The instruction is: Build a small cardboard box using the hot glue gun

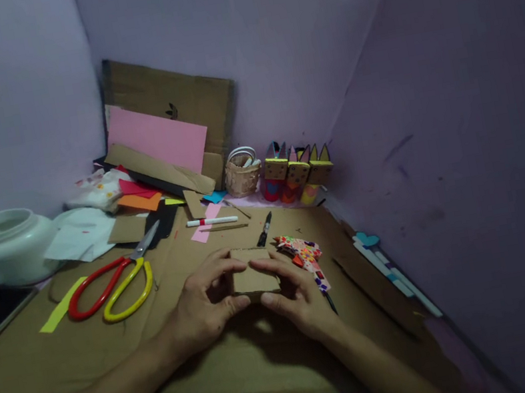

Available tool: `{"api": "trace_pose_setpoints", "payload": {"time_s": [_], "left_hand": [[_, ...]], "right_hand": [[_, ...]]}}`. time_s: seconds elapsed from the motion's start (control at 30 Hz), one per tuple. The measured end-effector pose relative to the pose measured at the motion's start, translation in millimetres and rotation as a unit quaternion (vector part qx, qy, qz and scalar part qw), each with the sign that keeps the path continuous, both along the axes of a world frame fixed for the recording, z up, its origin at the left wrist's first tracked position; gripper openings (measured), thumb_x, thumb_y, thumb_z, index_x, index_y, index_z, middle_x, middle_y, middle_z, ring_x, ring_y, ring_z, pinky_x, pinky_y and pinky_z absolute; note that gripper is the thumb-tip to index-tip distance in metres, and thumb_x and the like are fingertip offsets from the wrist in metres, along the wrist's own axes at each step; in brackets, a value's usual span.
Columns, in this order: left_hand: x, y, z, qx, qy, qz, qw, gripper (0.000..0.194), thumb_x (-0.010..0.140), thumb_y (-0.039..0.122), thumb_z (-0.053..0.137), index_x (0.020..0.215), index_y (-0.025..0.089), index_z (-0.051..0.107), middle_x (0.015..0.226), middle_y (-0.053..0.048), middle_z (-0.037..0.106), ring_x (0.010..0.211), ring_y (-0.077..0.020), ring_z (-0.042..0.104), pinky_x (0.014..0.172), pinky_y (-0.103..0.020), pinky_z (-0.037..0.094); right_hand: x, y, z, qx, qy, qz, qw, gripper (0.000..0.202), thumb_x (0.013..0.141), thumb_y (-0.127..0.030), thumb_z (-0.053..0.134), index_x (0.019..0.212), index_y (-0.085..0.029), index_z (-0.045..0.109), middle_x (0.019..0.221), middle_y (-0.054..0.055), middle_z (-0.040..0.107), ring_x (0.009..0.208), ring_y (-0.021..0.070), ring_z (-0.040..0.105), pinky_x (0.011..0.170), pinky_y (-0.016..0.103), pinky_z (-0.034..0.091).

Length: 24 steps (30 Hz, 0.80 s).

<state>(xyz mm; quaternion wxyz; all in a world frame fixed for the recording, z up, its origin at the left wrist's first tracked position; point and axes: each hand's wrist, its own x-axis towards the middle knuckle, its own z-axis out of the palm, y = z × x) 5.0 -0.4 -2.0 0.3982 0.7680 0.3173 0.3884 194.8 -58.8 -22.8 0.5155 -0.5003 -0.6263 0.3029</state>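
Note:
Between my two hands is a small cardboard box (255, 280), raised slightly over the brown cardboard sheet (192, 371) that covers the table. My left hand (211, 292) grips its left side, with the index finger on top and the thumb at the lower front edge. On the right side my right hand (296, 289) holds it the same way, fingers bent over the top. The box's underside and far side are hidden. Just beyond it lie a black pen (265, 230) and a colourful patterned paper piece (305, 255) near my right hand.
Large scissors (124, 278) with red and yellow handles lie partly open at left, beside a white ceramic pot (11, 244). A white marker (213, 221), a small basket (243, 176) and decorated holders (296, 173) stand or lie toward the back. Pink paper (158, 137) leans against cardboard there.

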Motion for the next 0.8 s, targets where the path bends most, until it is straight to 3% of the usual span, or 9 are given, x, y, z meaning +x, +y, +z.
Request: {"api": "trace_pose_setpoints", "payload": {"time_s": [0.2,0.37,0.43,0.57,0.67,0.8], "left_hand": [[-2,2,-3.4,-0.004,-0.007,-0.026,1.0,0.038,0.073,0.03,0.069,0.109,0.019,0.062,0.128,-0.015,0.054,0.121,-0.0305,0.051,0.096,-0.043,0.044],[-2,2,-12.9,-0.001,-0.053,-0.056,0.997,0.037,0.07,0.027,0.073,0.105,0.02,0.061,0.131,-0.013,0.05,0.126,-0.0303,0.046,0.105,-0.044,0.037],[-2,3,-14.6,-0.045,-0.078,-0.086,0.992,0.052,0.07,0.024,0.074,0.118,0.023,0.054,0.135,-0.013,0.048,0.128,-0.0299,0.044,0.105,-0.043,0.038],[1,13,-11.3,-0.201,-0.131,-0.1,0.965,0.092,0.066,0.035,0.078,0.141,0.024,0.025,0.147,-0.016,0.034,0.136,-0.0315,0.033,0.108,-0.045,0.034],[5,24,-3.5,-0.291,-0.145,-0.127,0.937,0.095,0.066,0.047,0.076,0.142,0.019,0.024,0.148,-0.019,0.031,0.136,-0.0338,0.033,0.108,-0.046,0.034],[7,28,10.2,-0.277,-0.134,-0.176,0.935,0.096,0.061,0.044,0.08,0.141,0.02,0.03,0.146,-0.016,0.037,0.131,-0.0352,0.04,0.106,-0.045,0.037]], "right_hand": [[-1,1,3.4,0.011,0.007,0.026,1.0,0.051,0.075,-0.048,0.069,0.122,-0.03,0.06,0.133,0.009,0.056,0.136,0.0302,0.036,0.11,0.052,0.025],[-8,0,5.1,-0.013,0.14,0.07,0.988,0.093,0.068,-0.049,0.076,0.144,-0.028,0.027,0.148,0.011,0.038,0.135,0.0282,0.037,0.106,0.045,0.036],[-10,-1,5.0,-0.023,0.162,0.066,0.984,0.103,0.064,-0.046,0.08,0.146,-0.028,0.02,0.148,0.012,0.037,0.134,0.0294,0.038,0.103,0.045,0.04],[-9,-2,7.4,-0.022,0.174,0.008,0.984,0.094,0.064,-0.04,0.081,0.141,-0.029,0.03,0.145,0.012,0.041,0.131,0.0301,0.042,0.1,0.044,0.043],[-7,0,9.1,-0.009,0.202,-0.01,0.979,0.083,0.061,-0.044,0.081,0.132,-0.026,0.041,0.136,0.013,0.051,0.128,0.0316,0.046,0.1,0.044,0.044],[-5,7,7.1,-0.073,0.251,0.006,0.965,0.071,0.066,-0.059,0.07,0.126,-0.026,0.051,0.133,0.011,0.056,0.125,0.0324,0.05,0.098,0.045,0.045]]}}
